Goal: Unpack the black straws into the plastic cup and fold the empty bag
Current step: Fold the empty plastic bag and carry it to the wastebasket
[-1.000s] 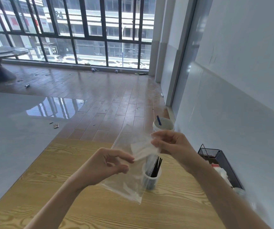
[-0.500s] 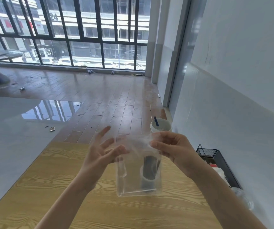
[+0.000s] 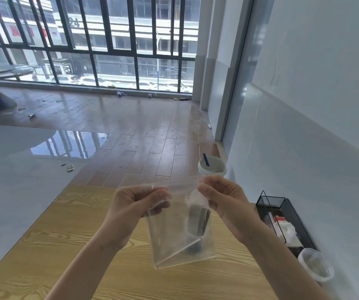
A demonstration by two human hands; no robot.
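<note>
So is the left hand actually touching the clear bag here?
Touching. The head view shows the left hand pinching the clear bag's top edge, fingers curled onto the plastic.

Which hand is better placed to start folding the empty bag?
Probably the left hand: it pinches the clear bag's top corner clear of the plastic cup; the right hand can anchor the other corner.

1. Illumination: bright daylight enters through the barred window [image 3: 92,50] far beyond the hands.
2. Glare: the glossy floor [image 3: 70,144] left of the hands mirrors the window.
3. Distortion: wide-angle lens bends lines near frame edges.
4. Sharpness: slightly soft throughout.
</note>
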